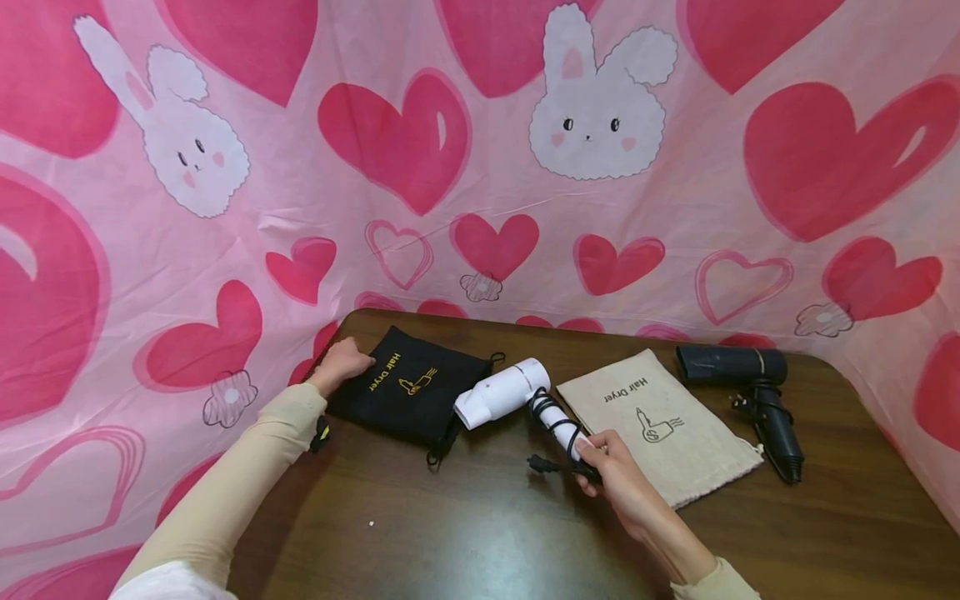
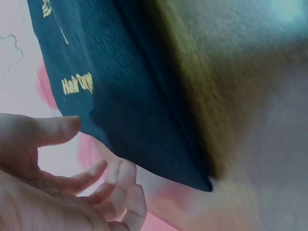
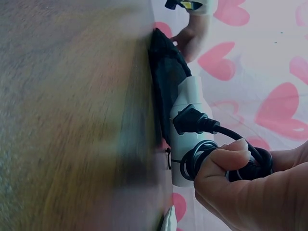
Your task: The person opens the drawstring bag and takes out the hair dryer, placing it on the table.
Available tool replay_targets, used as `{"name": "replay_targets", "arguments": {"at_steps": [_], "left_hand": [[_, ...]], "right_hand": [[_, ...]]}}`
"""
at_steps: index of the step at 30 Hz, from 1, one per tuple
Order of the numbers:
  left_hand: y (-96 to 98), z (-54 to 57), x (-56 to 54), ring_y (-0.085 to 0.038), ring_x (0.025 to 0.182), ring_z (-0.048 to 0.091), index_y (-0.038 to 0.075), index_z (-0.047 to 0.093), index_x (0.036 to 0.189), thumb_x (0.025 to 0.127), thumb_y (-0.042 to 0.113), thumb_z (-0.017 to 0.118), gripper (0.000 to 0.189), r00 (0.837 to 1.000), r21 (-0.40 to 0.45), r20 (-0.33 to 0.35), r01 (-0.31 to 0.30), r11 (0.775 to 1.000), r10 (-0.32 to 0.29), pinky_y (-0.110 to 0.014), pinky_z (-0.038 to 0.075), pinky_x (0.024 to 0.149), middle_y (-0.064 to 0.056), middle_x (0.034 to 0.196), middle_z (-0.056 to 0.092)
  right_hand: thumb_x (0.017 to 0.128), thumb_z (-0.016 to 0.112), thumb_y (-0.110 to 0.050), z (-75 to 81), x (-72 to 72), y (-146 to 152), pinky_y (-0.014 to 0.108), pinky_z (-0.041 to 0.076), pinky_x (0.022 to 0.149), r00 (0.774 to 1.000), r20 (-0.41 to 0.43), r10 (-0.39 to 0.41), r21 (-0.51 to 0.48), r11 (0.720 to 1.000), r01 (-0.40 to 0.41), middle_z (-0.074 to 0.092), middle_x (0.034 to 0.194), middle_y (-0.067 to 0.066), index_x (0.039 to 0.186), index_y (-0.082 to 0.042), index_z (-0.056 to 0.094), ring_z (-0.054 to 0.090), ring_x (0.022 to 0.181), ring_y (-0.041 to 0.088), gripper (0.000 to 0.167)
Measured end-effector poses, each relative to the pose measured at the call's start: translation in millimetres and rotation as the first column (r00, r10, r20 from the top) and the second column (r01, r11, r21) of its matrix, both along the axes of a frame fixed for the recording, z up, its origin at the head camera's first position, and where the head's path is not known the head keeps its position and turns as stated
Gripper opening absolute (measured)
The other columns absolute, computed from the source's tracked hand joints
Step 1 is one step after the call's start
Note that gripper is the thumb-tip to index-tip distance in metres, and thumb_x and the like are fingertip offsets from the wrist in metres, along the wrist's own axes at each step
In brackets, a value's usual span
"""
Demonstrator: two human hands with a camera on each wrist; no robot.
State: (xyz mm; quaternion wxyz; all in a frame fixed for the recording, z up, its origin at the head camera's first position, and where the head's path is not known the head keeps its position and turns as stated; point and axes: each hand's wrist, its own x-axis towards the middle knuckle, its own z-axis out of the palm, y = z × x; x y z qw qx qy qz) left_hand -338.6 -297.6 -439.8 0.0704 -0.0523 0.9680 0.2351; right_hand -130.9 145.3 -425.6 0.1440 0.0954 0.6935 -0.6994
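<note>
My right hand [image 1: 618, 475] grips the handle of a white hair dryer [image 1: 506, 392], its black cord [image 3: 197, 156] wound about the handle and its plug [image 3: 190, 120] hanging loose. The nozzle of the dryer points left, beside the right edge of a black drawstring bag [image 1: 408, 387] printed "Hair Dryer" in yellow. At the bag's left edge is my left hand [image 1: 342, 365]. In the left wrist view its thumb [image 2: 60, 130] reaches the bag's edge, with a gap between thumb and loosely bent fingers. Whether the fingertips touch the cloth I cannot tell.
A beige drawstring bag [image 1: 652, 425], also printed "Hair Dryer", lies flat on the brown table [image 1: 420, 533] to the right. Beyond it rests a black hair dryer [image 1: 731, 365] with its cord wrapped. A pink heart-print curtain [image 1: 502, 183] surrounds the table's back and sides.
</note>
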Motion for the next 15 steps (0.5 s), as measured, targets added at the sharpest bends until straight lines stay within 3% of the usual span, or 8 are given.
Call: {"name": "replay_targets", "arguments": {"at_steps": [4, 6, 10, 15], "left_hand": [[12.3, -0.1, 2.8, -0.055, 0.126, 0.049, -0.01, 0.05, 0.136, 0.094, 0.034, 0.07, 0.065, 1.0, -0.058, 0.016, -0.025, 0.998, 0.026, -0.073, 0.038, 0.101, -0.036, 0.135, 0.051], [28.0, 13.8, 15.8, -0.056, 0.133, 0.043, -0.01, 0.046, 0.142, 0.098, 0.032, 0.066, 0.064, 0.999, -0.069, 0.041, -0.016, 0.998, 0.019, -0.076, 0.031, 0.106, -0.036, 0.141, 0.044], [50.1, 15.5, 30.2, -0.056, 0.129, 0.044, -0.008, 0.05, 0.14, 0.101, 0.032, 0.063, 0.057, 0.999, -0.113, 0.005, 0.046, 0.993, -0.046, -0.076, 0.032, 0.104, -0.035, 0.137, 0.047], [68.6, 13.2, 42.0, -0.054, 0.13, 0.043, -0.005, 0.052, 0.145, 0.102, 0.038, 0.064, 0.062, 0.992, -0.147, 0.039, 0.128, 0.981, -0.124, -0.075, 0.029, 0.105, -0.034, 0.14, 0.048]], "right_hand": [[0.112, 0.046, -0.013, -0.1, -0.3, 0.4, 0.026, 0.041, 0.059, 1.0, -0.006, -0.017, -0.01, 1.0, 0.017, 0.051, 0.077, 0.008, 0.114, 0.001, 0.035, 0.047, 0.065, 0.017, 0.018], [0.111, 0.046, -0.013, -0.1, -0.6, 0.8, 0.025, 0.041, 0.058, 1.0, -0.009, -0.025, -0.011, 1.0, 0.024, 0.051, 0.075, 0.008, 0.113, 0.001, 0.035, 0.047, 0.064, 0.017, 0.018], [0.111, 0.047, -0.013, -0.8, -1.0, 2.4, 0.025, 0.041, 0.058, 0.999, -0.014, -0.03, -0.006, 1.0, 0.03, 0.051, 0.075, 0.008, 0.112, 0.001, 0.035, 0.047, 0.063, 0.017, 0.019], [0.111, 0.046, -0.013, -1.5, -1.2, 4.7, 0.025, 0.041, 0.058, 0.999, -0.012, -0.033, 0.004, 0.999, 0.033, 0.051, 0.075, 0.008, 0.112, 0.001, 0.034, 0.047, 0.063, 0.016, 0.018]]}}
